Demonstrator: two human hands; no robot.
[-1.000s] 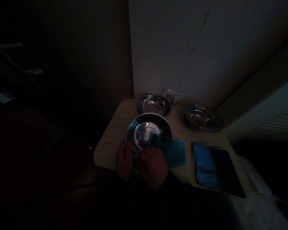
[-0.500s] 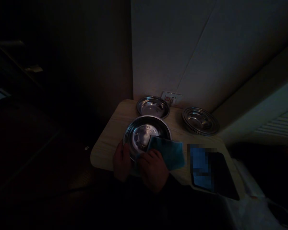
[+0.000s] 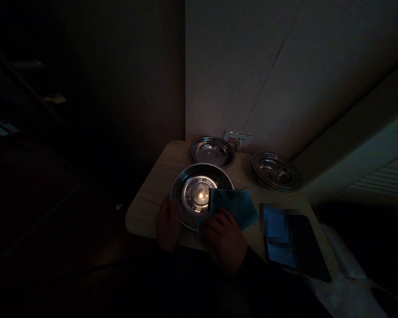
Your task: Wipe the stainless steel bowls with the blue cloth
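A shiny steel bowl [image 3: 193, 194] rests near the front of the small wooden table. My left hand [image 3: 169, 224] grips its left rim, thumb towards the inside. In my right hand [image 3: 226, 240] is a blue-green cloth [image 3: 236, 206], pinched in the fingers and draped over the bowl's right front rim. Part of the cloth hangs out to the right over the table. The scene is dark, so the fingertips under the cloth are hidden.
Behind the bowl sits another steel dish [image 3: 210, 152]. Stacked steel dishes [image 3: 276, 171] stand at the back right. A dark tablet-like device [image 3: 310, 245] with a lit, blurred screen lies on the right of the table [image 3: 146, 198]. A wall socket [image 3: 238, 139] is behind.
My right hand has slid with the cloth to the right along the bowl's front rim, uncovering more of its inside. The left hand keeps its hold on the rim.
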